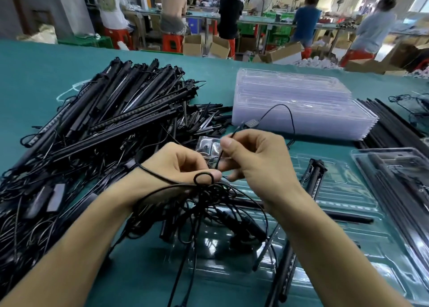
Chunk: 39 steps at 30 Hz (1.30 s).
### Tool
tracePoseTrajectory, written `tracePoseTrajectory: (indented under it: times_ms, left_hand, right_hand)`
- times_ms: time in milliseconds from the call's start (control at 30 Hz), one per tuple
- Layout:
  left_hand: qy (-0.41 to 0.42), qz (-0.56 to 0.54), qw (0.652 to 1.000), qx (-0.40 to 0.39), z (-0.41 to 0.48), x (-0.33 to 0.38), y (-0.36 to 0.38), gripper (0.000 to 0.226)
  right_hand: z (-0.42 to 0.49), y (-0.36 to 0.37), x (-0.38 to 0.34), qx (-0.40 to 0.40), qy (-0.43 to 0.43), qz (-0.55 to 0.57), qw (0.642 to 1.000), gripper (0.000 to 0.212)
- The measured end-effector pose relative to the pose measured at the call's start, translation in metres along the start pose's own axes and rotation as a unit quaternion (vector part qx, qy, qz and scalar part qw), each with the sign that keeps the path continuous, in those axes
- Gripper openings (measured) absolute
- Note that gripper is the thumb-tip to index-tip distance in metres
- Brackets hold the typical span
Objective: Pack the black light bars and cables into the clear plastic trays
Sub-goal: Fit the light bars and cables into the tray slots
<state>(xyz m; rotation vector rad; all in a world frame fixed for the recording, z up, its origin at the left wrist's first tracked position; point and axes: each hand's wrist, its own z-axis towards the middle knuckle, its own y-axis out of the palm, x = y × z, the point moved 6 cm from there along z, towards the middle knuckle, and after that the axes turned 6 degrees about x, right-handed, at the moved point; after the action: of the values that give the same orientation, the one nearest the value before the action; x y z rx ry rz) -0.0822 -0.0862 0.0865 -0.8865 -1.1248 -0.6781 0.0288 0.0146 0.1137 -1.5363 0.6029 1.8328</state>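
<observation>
We hold the tangled black cable [210,196] over the clear tray [343,186] before us, our left hand [183,165] curled round its loops and our right hand [255,158] pinching one strand (an inline controller [251,123] sticks up beyond), with the pile of light bars [120,102] at left and the tray stack [301,102] behind.
</observation>
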Motion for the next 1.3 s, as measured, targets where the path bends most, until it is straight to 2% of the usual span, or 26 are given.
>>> tracePoseTrajectory:
  times_ms: [67, 133, 200, 267, 300, 333, 367, 433, 500, 600, 667, 733, 767, 867, 933, 1133, 1200, 1300]
  left_hand:
    - [-0.057, -0.026, 0.996, -0.066, -0.005, -0.012, 0.005, 0.027]
    - [-0.062, -0.064, 0.990, -0.110, -0.013, -0.017, 0.007, 0.021]
    - [-0.068, -0.127, 0.976, -0.165, -0.021, -0.019, 0.006, 0.030]
    - [-0.070, -0.249, 0.929, -0.265, -0.028, -0.010, 0.009, 0.035]
    - [-0.071, -0.290, 0.907, -0.298, -0.030, -0.004, 0.009, 0.039]
    - [-0.075, -0.298, 0.900, -0.310, -0.029, 0.000, 0.010, 0.040]
    - [-0.079, -0.278, 0.911, -0.294, -0.027, 0.000, 0.010, 0.037]
    - [-0.067, -0.196, 0.954, -0.218, -0.020, -0.006, 0.011, 0.016]
    - [-0.044, -0.136, 0.979, -0.146, -0.016, -0.006, 0.014, 0.004]
    - [-0.040, -0.099, 0.994, -0.029, -0.008, -0.009, 0.009, 0.013]
    - [-0.034, -0.069, 0.996, 0.039, -0.004, -0.013, 0.004, 0.012]
    - [-0.033, -0.068, 0.994, 0.083, -0.003, -0.015, 0.003, 0.001]
    - [-0.030, -0.070, 0.992, 0.097, -0.003, -0.015, 0.004, 0.004]
    - [-0.003, -0.064, 0.993, 0.096, -0.004, -0.008, 0.004, 0.016]
    - [0.003, -0.095, 0.993, 0.075, -0.005, -0.005, 0.006, 0.019]
    - [0.023, -0.142, 0.989, 0.021, -0.009, 0.000, 0.005, 0.026]
    - [0.019, -0.134, 0.991, -0.010, -0.010, 0.001, 0.003, 0.022]
    - [0.012, -0.146, 0.989, -0.023, -0.010, 0.002, 0.000, 0.017]
  right_hand:
    - [0.001, 0.002, -0.002, 0.002, 0.010, 0.065, 0.998, 0.015]
    - [-0.001, 0.006, -0.003, -0.011, 0.029, 0.151, 0.988, 0.013]
    - [-0.002, 0.004, -0.006, -0.018, 0.047, 0.223, 0.973, 0.011]
    - [0.004, -0.009, -0.013, 0.010, 0.056, 0.288, 0.956, 0.010]
    - [0.010, -0.017, -0.017, 0.033, 0.057, 0.310, 0.949, 0.010]
    - [0.016, -0.026, -0.021, 0.057, 0.052, 0.314, 0.946, 0.011]
    - [0.020, -0.033, -0.025, 0.072, 0.043, 0.297, 0.951, 0.013]
    - [0.026, -0.038, -0.030, 0.075, 0.019, 0.227, 0.971, 0.015]
    - [0.028, -0.037, -0.029, 0.067, 0.003, 0.151, 0.986, 0.014]
    - [0.025, -0.038, -0.025, 0.063, -0.037, 0.050, 0.996, 0.013]
    - [0.023, -0.038, -0.022, 0.051, -0.058, -0.006, 0.997, 0.014]
    - [0.021, -0.034, -0.018, 0.027, -0.050, -0.028, 0.998, 0.014]
    - [0.020, -0.031, -0.016, 0.007, -0.038, -0.018, 0.999, 0.013]
    - [0.018, -0.024, -0.013, -0.049, -0.012, 0.009, 0.999, 0.010]
    - [0.015, -0.019, -0.010, -0.091, -0.010, -0.021, 0.996, 0.012]
    - [0.006, -0.009, -0.002, -0.264, 0.057, -0.071, 0.960, 0.015]
    - [0.008, -0.009, -0.008, -0.270, 0.032, -0.084, 0.959, 0.015]
    - [0.010, -0.007, -0.010, -0.239, 0.013, -0.072, 0.968, 0.016]
